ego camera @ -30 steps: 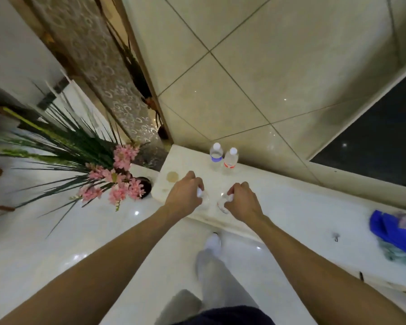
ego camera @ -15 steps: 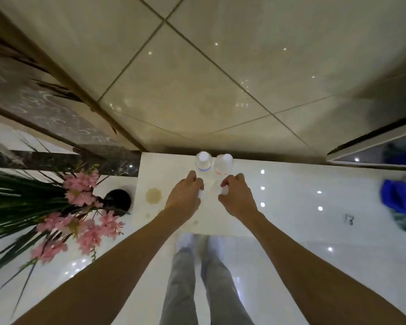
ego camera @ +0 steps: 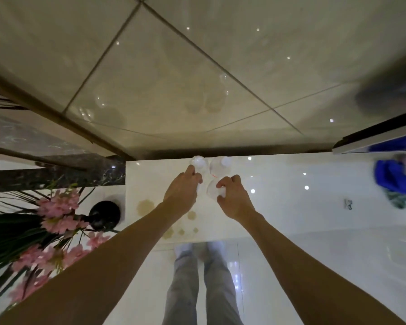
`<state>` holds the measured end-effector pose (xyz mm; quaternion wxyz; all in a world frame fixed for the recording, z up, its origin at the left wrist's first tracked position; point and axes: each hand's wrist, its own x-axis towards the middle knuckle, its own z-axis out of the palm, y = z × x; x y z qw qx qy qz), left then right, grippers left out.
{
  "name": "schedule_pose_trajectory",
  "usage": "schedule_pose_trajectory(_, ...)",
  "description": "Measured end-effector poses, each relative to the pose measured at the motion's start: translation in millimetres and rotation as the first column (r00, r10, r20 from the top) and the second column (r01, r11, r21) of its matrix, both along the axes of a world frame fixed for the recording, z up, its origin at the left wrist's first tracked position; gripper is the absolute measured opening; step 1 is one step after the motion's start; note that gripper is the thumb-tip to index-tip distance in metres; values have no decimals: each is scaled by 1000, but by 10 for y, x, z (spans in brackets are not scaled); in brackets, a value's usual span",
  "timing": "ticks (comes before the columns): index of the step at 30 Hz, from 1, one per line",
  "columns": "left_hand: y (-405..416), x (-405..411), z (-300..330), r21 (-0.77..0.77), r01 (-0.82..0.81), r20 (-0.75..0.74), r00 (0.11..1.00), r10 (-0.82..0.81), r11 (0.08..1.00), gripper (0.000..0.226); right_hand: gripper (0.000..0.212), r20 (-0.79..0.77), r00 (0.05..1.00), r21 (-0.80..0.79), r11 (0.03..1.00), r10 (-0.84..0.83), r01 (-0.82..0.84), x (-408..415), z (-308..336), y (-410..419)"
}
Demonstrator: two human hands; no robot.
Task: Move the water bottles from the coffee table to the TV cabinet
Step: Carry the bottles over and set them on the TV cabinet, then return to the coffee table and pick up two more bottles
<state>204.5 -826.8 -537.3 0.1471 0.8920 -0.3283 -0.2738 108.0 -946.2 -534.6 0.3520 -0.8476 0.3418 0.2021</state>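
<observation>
I look straight down on the white glossy TV cabinet point(ego camera: 279, 207). Two clear water bottles with white caps stand at its back edge against the tiled wall: one point(ego camera: 198, 163) on the left, one point(ego camera: 220, 166) with a red label on the right. My left hand point(ego camera: 182, 192) is closed on a third bottle point(ego camera: 200, 187), mostly hidden under the fingers. My right hand point(ego camera: 233, 198) grips a fourth bottle point(ego camera: 212, 192) by its top. Both held bottles sit just in front of the standing pair.
Brownish stains point(ego camera: 145, 206) mark the cabinet's left front. A black vase point(ego camera: 106, 213) with pink flowers point(ego camera: 56, 214) stands on the floor at the left. A blue cloth point(ego camera: 394, 177) lies on the cabinet at the right. My legs and feet point(ego camera: 199, 273) are below the front edge.
My view tilted to look straight down as I stepped closer. Both hands moved the held bottles toward the wall, up to the two standing bottles.
</observation>
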Motion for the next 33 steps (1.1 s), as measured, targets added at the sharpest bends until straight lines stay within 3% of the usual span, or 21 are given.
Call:
schedule_pose_trajectory(14, 13, -91, 94, -13, 14, -147, 989, -16, 1000, 28, 23, 122, 983, 71, 989, -135, 127, -29, 177, 55)
schedule_pose_trajectory(18, 52, -21, 407, 18, 80, -68, 995, -79, 997, 41, 33, 74, 989, 17, 992, -125, 124, -123, 480, 21)
schedule_pose_trajectory(23, -99, 1, 1052, -53, 130, 15, 991, -129, 990, 33, 39, 134, 973, -14, 981, -189, 193, -397, 1110, -32)
schedule_pose_trajectory(28, -445, -474, 1653, -85, 338, 58, 941, -334, 937, 32, 41, 184, 911, -35, 923, -370, 382, -1028, 1716, -162)
schedule_pose_trajectory(33, -1003, -1361, 2123, -127, 547, 82, 837, -541, 828, 34, 42, 211, 794, -63, 802, -570, 593, -1976, 2150, -331)
